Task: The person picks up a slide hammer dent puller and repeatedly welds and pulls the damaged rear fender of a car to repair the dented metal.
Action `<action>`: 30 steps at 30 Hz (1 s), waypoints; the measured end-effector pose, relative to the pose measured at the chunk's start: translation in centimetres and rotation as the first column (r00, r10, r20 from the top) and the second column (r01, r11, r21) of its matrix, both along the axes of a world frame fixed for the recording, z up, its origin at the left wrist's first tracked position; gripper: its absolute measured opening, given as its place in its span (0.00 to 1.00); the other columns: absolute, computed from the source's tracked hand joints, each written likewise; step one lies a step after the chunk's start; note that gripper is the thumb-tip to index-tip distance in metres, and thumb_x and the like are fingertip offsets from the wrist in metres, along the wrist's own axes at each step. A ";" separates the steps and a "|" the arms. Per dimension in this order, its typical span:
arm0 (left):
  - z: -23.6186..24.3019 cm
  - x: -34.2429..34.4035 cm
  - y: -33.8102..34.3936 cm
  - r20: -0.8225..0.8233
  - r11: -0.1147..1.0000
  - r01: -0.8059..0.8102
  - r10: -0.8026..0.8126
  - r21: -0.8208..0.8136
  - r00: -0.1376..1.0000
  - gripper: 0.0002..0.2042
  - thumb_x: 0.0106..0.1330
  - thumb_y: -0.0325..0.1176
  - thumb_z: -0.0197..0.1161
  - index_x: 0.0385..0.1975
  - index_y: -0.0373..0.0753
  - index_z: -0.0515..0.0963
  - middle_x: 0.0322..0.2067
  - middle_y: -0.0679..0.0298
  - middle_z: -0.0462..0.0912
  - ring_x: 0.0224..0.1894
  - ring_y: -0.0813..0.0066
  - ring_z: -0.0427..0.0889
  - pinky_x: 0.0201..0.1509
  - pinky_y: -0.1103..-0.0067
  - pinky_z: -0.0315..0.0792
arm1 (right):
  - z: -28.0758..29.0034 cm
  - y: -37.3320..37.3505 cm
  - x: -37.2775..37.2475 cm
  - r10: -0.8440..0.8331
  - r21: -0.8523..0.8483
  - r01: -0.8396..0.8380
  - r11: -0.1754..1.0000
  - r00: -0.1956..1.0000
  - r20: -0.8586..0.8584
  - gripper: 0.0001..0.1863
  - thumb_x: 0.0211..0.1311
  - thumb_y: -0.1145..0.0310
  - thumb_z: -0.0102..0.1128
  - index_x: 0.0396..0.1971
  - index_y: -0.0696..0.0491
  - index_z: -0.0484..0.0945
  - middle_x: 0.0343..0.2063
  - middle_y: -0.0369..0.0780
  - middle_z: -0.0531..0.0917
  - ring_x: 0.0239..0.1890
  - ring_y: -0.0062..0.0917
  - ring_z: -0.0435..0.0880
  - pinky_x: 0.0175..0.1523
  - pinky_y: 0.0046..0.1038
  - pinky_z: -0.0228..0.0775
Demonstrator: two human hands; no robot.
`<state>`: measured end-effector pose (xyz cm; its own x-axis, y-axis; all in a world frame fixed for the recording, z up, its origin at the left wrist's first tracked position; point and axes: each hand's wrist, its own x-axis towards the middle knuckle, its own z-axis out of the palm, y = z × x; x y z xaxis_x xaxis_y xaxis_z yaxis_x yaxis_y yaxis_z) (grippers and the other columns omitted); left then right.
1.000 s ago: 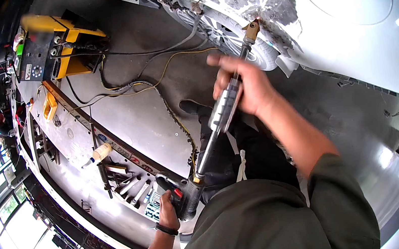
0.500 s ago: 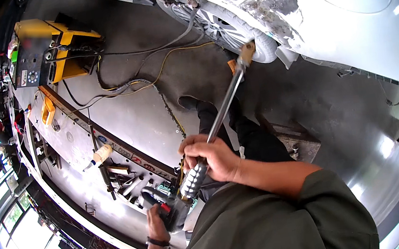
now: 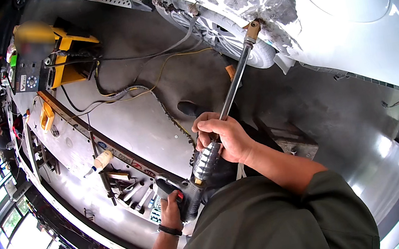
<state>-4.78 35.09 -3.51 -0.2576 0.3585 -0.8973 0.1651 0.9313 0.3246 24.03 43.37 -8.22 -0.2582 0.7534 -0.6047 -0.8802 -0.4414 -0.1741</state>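
A long slide-hammer puller (image 3: 235, 83) runs diagonally from my waist up to the white car. My right hand (image 3: 230, 139) is closed around its metal rod, just ahead of the ridged silver weight (image 3: 208, 162). At the rear end, my left hand (image 3: 172, 212) grips the black handle (image 3: 190, 203), which carries a red button. The brownish metal head (image 3: 252, 29) appears at the lower edge of the car's scraped wheel-arch panel (image 3: 272, 9); whether it touches, I cannot tell. Behind the head sits the wheel (image 3: 228, 36).
A yellow-and-black machine (image 3: 65, 56) stands at the far left, with cables (image 3: 141, 89) trailing from it across the floor. Alongside me, a long bench (image 3: 73, 123) carries a bottle (image 3: 102, 160), a yellow holder (image 3: 46, 117) and hand tools (image 3: 141, 196). A low metal stand (image 3: 296, 141) is to my right.
The puller's head has moved up and right to the panel edge. Both hands and the handle have shifted right; my right hand now sits further forward, clear of the ridged weight.
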 end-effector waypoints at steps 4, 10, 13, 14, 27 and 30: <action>-0.4 -0.1 -0.2 -0.019 0.998 -0.058 0.058 -0.001 0.998 0.15 0.66 0.42 0.61 0.41 0.36 0.76 0.32 0.64 0.77 0.34 0.73 0.77 0.41 0.74 0.73 | 0.0 -0.1 -0.1 0.024 0.009 -0.023 1.000 0.999 -0.027 0.09 0.64 0.66 0.59 0.34 0.57 0.79 0.17 0.36 0.76 0.23 0.25 0.76 0.41 0.31 0.72; -0.8 -3.1 -2.3 -0.363 0.736 0.646 -0.556 0.205 0.748 0.15 0.68 0.42 0.58 0.45 0.36 0.77 0.36 0.58 0.79 0.39 0.65 0.80 0.47 0.71 0.74 | -0.2 -0.1 0.3 0.002 0.037 0.000 0.999 0.998 -0.061 0.09 0.64 0.67 0.58 0.34 0.57 0.79 0.17 0.37 0.77 0.24 0.27 0.77 0.41 0.32 0.73; -3.6 -4.7 -3.1 -0.081 0.960 0.180 -0.166 0.216 0.983 0.18 0.68 0.49 0.57 0.43 0.40 0.80 0.34 0.59 0.83 0.36 0.64 0.83 0.46 0.72 0.78 | 0.0 -0.1 0.5 0.014 0.032 -0.011 0.999 0.995 -0.097 0.10 0.64 0.67 0.57 0.38 0.58 0.79 0.17 0.38 0.77 0.24 0.28 0.78 0.41 0.33 0.73; -3.4 -4.2 -2.7 -0.003 0.993 -0.037 0.038 0.112 0.999 0.20 0.67 0.51 0.57 0.42 0.40 0.80 0.33 0.59 0.84 0.35 0.64 0.83 0.45 0.72 0.78 | 0.1 0.0 1.0 0.000 0.015 0.001 1.000 0.998 -0.069 0.11 0.65 0.68 0.56 0.41 0.59 0.78 0.18 0.38 0.77 0.24 0.28 0.78 0.38 0.33 0.74; -5.9 -9.9 -6.2 0.106 0.967 0.118 -0.145 0.226 0.984 0.15 0.70 0.31 0.56 0.55 0.36 0.71 0.45 0.49 0.79 0.47 0.56 0.81 0.55 0.68 0.75 | -1.1 -0.5 0.9 -0.095 0.138 0.060 0.989 0.961 0.262 0.14 0.66 0.66 0.59 0.45 0.59 0.78 0.20 0.37 0.78 0.25 0.25 0.80 0.38 0.30 0.75; -1.9 -7.7 -4.1 -0.023 0.917 -0.394 0.394 -0.062 0.919 0.15 0.68 0.48 0.56 0.38 0.42 0.77 0.27 0.64 0.80 0.28 0.68 0.82 0.38 0.72 0.80 | 0.6 -4.0 -4.0 0.017 0.002 -0.016 1.000 0.999 -0.044 0.10 0.65 0.69 0.59 0.37 0.61 0.80 0.20 0.38 0.79 0.25 0.24 0.79 0.38 0.28 0.75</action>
